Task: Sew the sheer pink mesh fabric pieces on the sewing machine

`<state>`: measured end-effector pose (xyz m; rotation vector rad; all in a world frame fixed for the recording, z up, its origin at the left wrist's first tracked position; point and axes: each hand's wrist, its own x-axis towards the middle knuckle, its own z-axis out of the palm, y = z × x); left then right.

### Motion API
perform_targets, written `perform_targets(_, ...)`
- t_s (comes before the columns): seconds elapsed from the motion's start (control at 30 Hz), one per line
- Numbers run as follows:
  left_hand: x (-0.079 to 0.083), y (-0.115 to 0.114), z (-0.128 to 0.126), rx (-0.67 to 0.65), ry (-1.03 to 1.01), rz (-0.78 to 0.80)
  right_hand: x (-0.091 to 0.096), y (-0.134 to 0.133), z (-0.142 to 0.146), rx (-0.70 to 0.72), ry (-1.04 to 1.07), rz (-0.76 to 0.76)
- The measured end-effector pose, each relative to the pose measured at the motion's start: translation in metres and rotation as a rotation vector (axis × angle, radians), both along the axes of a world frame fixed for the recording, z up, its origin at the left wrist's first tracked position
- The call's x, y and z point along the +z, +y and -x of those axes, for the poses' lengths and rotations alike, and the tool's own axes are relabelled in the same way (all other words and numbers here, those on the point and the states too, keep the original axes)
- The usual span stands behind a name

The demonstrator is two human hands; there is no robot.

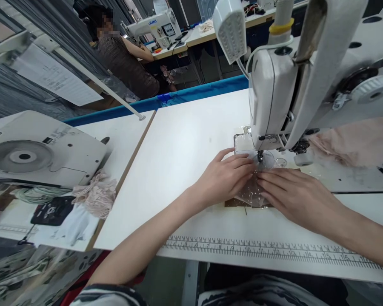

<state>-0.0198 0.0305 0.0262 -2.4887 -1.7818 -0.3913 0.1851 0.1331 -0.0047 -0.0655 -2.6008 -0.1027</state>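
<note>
My left hand [225, 176] lies flat with its fingers stretched out on a small clear, shiny piece of material [252, 193] in front of the needle [260, 156] of a white sewing machine [306, 72]. From the right, my right hand [293, 193] presses flat on the same piece, fingers extended toward the left hand. The piece sits over the needle plate on the white table [185, 153]. Both hands' fingertips nearly meet just below the presser foot.
A printed ruler [268, 248] runs along the table's near edge. Pink fabric [357, 142] lies behind the machine at right. At left sit another machine [35, 155] and a pile of pink trim [95, 195]. Another person [124, 59] works at a far table.
</note>
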Motion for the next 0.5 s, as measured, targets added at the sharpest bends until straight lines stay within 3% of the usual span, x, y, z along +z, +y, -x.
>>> perform_targets(0.1,-0.004,0.007,0.001,-0.043,-0.038,0.118,0.000,0.005,-0.002,-0.064,-0.009,0.023)
perform_targets(0.3,-0.028,0.005,-0.013,-0.011,-0.070,-0.061,0.001,0.010,-0.004,-0.213,-0.070,-0.057)
perform_targets(0.5,-0.038,-0.006,-0.026,0.061,0.088,-0.158,-0.003,0.019,-0.002,-0.220,-0.111,-0.044)
